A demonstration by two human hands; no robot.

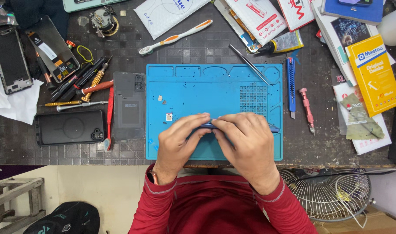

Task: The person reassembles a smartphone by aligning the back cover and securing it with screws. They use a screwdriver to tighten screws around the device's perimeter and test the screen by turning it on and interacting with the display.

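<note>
My left hand (176, 141) and my right hand (245, 141) meet over the front of a blue repair mat (193, 89). Both pinch the edge of a thin blue phone part (272, 128), held nearly edge-on, so most of it is hidden by my fingers. A few tiny parts (168, 116) lie on the mat just left of my left fingers. Metal tweezers (249, 64) rest across the mat's far right corner.
Left of the mat lie a grey phone back (128, 104), a black phone case (70, 127), screwdrivers (83, 89) and an opened phone (9, 58). On the right are a blue utility knife (290, 84), a pink screwdriver (306, 108) and boxes (373, 73). A fan (330, 190) stands below.
</note>
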